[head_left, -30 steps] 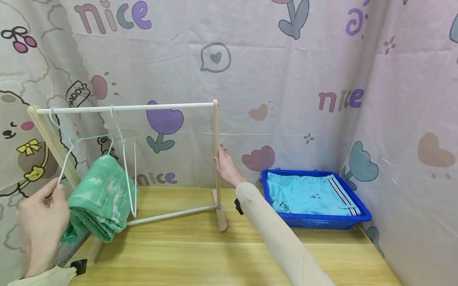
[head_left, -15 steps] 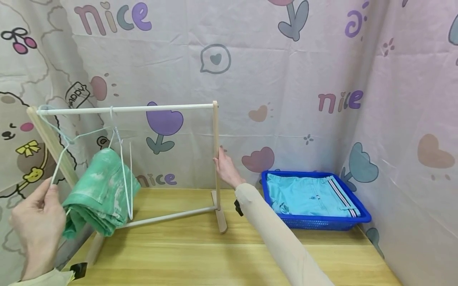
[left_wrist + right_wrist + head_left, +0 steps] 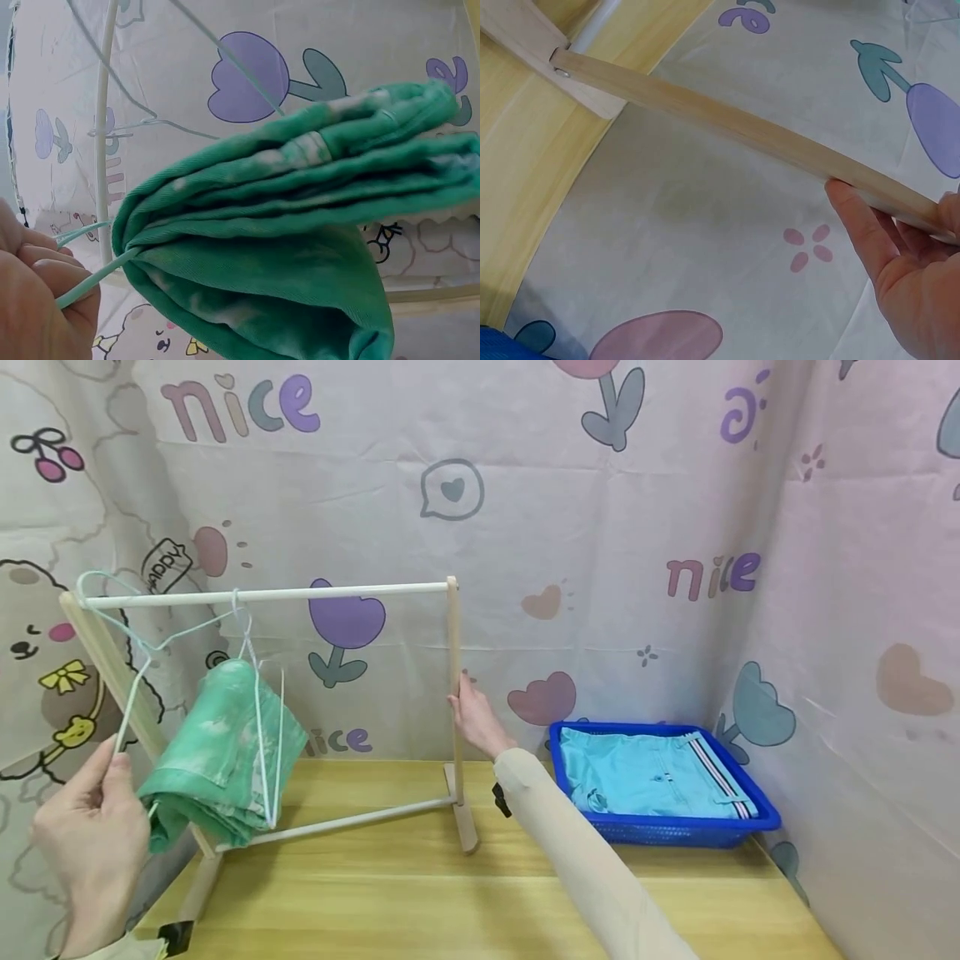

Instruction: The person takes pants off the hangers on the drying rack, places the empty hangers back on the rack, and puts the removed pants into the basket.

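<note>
My left hand (image 3: 93,827) pinches the lower corner of a pale mint hanger (image 3: 135,697) between thumb and fingers. Over the hanger's bottom bar drapes a folded green garment (image 3: 213,735) with white patches; its layered folds fill the left wrist view. The hanger's hook arcs above the left end of the white rail (image 3: 337,592); whether it touches the rail I cannot tell. My right hand (image 3: 480,714) holds the right wooden post (image 3: 453,635) of the drying rack, its fingers against the wood in the right wrist view. An unladen white hanger (image 3: 262,752) hangs on the rail right of the garment.
A blue plastic basket (image 3: 675,837) stands at the right of the wooden table (image 3: 390,910), holding folded light-blue clothing (image 3: 637,777). Patterned cloth curtains (image 3: 525,510) close in the back and both sides. The rack's lower bar (image 3: 352,821) runs between its feet.
The mint hanger's hook has shifted left toward the rail's end and risen slightly above it. The green garment has swung up a little. My right hand keeps its hold on the post.
</note>
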`<state>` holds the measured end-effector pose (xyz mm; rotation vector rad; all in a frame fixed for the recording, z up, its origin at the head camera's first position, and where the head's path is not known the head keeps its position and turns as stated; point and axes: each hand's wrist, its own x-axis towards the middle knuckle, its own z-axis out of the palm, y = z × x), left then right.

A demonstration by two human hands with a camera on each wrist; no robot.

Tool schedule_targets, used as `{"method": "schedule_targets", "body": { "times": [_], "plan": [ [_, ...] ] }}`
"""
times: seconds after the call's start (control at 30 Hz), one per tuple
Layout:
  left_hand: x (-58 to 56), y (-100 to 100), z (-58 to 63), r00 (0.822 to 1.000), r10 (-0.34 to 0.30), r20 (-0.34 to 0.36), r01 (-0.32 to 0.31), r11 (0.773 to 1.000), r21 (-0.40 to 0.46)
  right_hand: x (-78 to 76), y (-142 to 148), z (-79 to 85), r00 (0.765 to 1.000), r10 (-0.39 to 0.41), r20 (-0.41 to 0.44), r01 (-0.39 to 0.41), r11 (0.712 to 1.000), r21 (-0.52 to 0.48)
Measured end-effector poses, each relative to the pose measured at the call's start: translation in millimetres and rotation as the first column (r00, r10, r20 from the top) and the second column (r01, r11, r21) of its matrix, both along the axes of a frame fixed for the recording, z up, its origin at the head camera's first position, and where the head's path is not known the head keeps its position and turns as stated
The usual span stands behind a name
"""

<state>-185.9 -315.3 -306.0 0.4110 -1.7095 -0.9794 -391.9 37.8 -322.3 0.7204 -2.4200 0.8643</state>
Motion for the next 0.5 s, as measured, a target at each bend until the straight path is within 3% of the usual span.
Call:
{"method": "schedule_targets", "body": {
  "times": [0.2,0.5],
  "plan": [
    [3.6,2.5,-11.8,1.0,0.006,-0.014,-0.006,1.0,0.012,-0.8,1.4,-2.7,1.0,-0.008,-0.028,0.008,1.0,0.001],
    [6.6,8.6,-25.5,0.999,0.009,0.048,-0.009,1.0,0.005,-3.2,0.5,-1.1,1.0,-0.003,0.007,0.004,1.0,-0.025]
  ]
}}
